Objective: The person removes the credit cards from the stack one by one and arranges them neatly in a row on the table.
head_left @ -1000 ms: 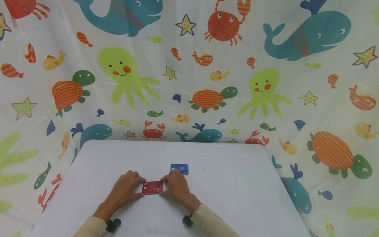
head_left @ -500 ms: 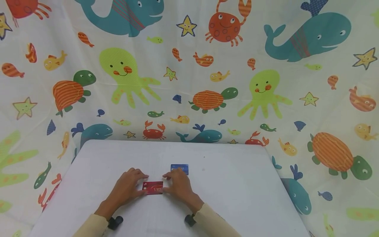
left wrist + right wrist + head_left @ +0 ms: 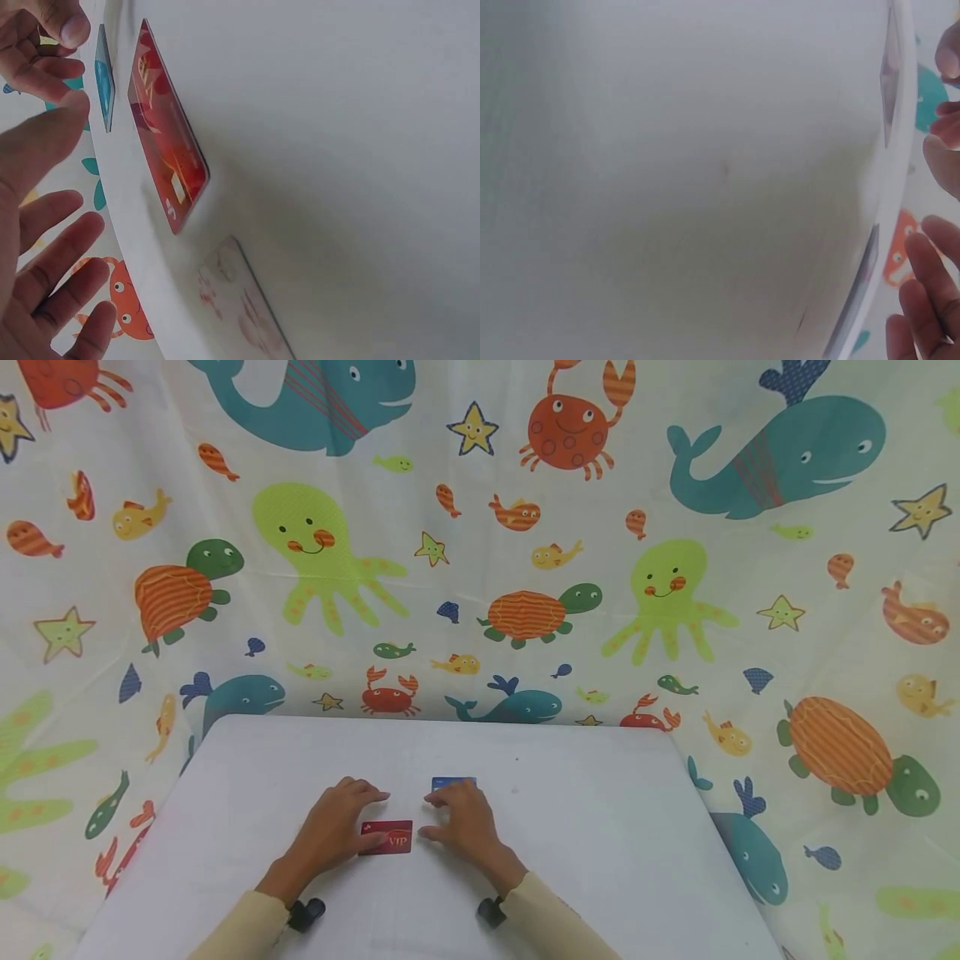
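Note:
A red VIP card lies flat on the white table between my two hands. My left hand hovers over its left end, thumb across the card in the head view; the left wrist view shows that thumb apart from it. My right hand is just right of the card, thumb and fingers parted around nothing. A blue card lies behind, its lower part hidden by the right hand. A whitish card with reddish print appears in the left wrist view. Cards look like thin slivers in the right wrist view.
The white tabletop ends at a far edge, where a curtain printed with sea animals hangs. Small black wrist cameras sit at both wrists, beside beige sleeves.
Both hands have let go of the red card's ends. The left hand has shifted right and slightly away from me; the right has moved a little right. The card has stayed in place.

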A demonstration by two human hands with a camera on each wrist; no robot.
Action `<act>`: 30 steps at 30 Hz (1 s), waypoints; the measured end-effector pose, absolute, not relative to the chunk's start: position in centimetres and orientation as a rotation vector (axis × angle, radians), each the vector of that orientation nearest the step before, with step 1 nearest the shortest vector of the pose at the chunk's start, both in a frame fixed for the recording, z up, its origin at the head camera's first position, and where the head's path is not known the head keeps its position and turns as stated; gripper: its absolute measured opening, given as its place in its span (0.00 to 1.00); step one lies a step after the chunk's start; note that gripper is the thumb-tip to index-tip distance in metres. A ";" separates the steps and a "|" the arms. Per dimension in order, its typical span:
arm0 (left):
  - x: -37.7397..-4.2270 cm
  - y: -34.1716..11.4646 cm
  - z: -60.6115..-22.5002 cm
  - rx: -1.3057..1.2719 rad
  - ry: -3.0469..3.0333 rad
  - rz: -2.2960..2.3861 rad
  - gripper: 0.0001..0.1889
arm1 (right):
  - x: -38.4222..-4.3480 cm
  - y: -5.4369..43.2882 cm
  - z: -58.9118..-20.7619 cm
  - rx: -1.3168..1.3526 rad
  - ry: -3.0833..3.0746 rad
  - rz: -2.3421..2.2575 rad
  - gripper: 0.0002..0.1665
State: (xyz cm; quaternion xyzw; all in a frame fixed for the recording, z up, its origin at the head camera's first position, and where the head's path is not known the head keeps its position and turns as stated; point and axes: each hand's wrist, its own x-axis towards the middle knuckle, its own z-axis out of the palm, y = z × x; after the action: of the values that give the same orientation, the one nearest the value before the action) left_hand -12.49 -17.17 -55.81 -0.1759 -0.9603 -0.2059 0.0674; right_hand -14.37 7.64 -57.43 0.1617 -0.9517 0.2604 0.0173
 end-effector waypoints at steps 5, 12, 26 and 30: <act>-12.9 -16.7 -55.9 -0.539 -2.891 -0.624 0.36 | -14.5 8.1 -57.3 0.476 -2.962 0.810 0.28; -13.6 -16.0 -56.0 -0.553 -2.876 -0.635 0.37 | -14.9 8.9 -57.2 0.445 -2.965 0.785 0.29; -14.7 -15.2 -55.2 -0.526 -2.884 -0.650 0.37 | -15.7 10.2 -56.7 0.402 -2.965 0.764 0.28; -15.1 -14.9 -55.3 -0.535 -2.879 -0.651 0.36 | -16.0 10.6 -56.8 0.391 -2.961 0.784 0.28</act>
State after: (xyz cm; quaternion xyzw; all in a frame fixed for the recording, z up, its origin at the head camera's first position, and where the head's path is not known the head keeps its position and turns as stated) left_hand -15.11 -14.87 -55.26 -0.1779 -0.9573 -0.2165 0.0706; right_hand -16.03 10.63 -56.78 0.1265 -0.9586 0.2537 0.0268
